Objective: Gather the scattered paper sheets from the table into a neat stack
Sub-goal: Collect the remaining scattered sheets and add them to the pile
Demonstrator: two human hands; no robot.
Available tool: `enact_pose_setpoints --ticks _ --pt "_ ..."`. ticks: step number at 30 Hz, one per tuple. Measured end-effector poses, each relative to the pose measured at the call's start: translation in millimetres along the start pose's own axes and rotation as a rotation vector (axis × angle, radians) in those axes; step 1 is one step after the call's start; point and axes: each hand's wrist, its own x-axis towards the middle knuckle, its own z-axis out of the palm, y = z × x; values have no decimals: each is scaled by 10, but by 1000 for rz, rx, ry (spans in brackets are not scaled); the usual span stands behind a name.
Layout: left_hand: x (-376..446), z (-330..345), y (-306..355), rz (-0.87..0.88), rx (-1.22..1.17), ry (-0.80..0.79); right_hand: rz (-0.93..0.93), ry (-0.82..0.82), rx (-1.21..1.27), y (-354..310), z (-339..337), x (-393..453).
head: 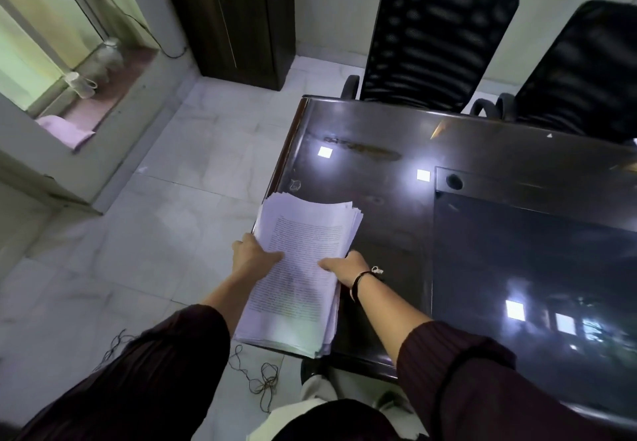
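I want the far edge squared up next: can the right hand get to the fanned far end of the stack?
Probably yes: the right hand grips the paper stack on its right edge, and bare table lies beside the fanned end.

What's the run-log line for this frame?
phase: squaring stack | left hand: grips paper stack left edge | right hand: grips right edge | stack: on table corner, overhanging, edges uneven
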Motion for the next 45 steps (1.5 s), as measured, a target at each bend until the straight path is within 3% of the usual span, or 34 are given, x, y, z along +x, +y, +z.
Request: enact_pose_setpoints --ticks 5,7,11,14,21,26,30,33,39,43,45 --pt "28 -49 61 -53 -117 -55 -103 -185 276 67 -236 -84" --pt "-60 -103 138 41 -177 -87 -160 -221 359 34 -481 -226" --pt "-400 -63 444 142 -655 -467 -245 -258 461 20 -1136 -539" --pt "-632 227 776 183 -782 -640 -260 -204 523 89 -1615 -752" --pt "-1285 1184 1705 240 -712 -823 -321 76 532 590 -2762 -1086" --pt "-1763 2026 2228 366 -582 -724 -309 279 459 1283 -3753 -1038" --pt "-2222 2741 2577 396 -531 -842 -275 239 414 1814 -4511 -993" --pt "-2625 3172 2858 380 -486 -840 -244 211 377 2123 -5099 -933" --pt "-2860 3734 3248 309 -333 -682 -179 280 236 2441 -5773 -658" --pt "-2836 4078 3490 353 -242 -412 -126 383 148 2615 -6005 -390" --pt "-2803 4222 3531 343 -220 -401 -98 419 95 2635 -6023 -380"
